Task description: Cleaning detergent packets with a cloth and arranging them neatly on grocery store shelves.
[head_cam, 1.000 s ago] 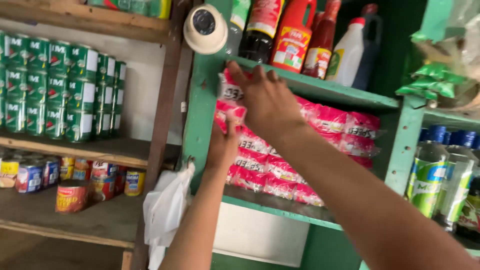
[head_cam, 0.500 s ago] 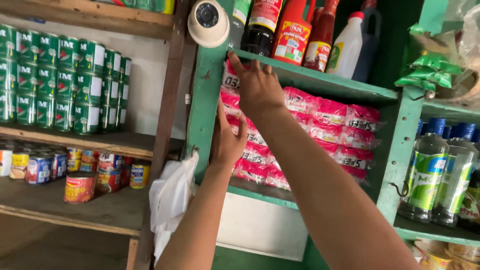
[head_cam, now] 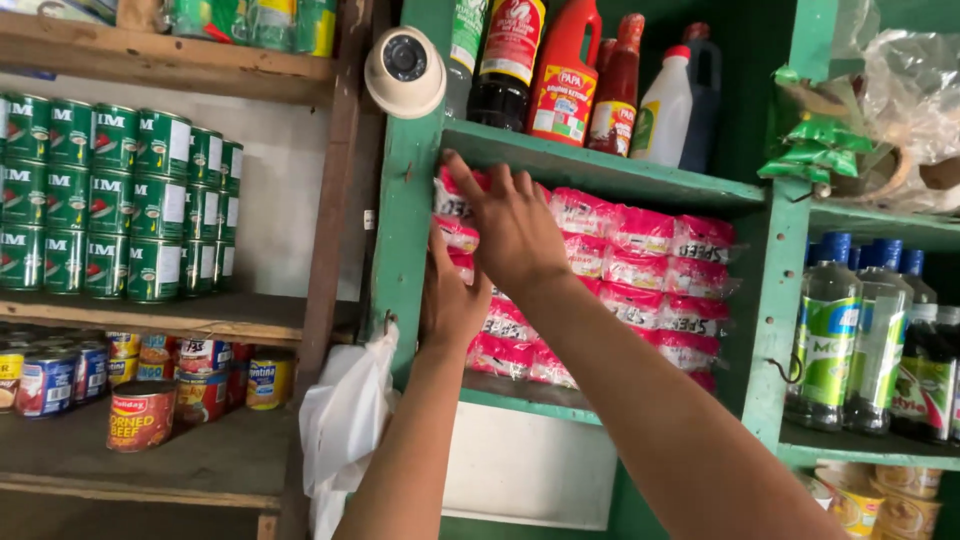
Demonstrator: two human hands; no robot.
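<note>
Packets [head_cam: 640, 270] pink, stacked on green shelf [head_cam: 600, 170] | right hand [head_cam: 510, 225] flat on top, grip open | left hand [head_cam: 450, 300] against stack, grip unclear

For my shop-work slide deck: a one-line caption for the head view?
Both hands, left and right, press on stacked pink packets in a green shelf.

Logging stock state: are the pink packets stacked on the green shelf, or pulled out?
Stacked in: the pink packets lie in rows inside the green shelf, both hands pressed against them.
</note>
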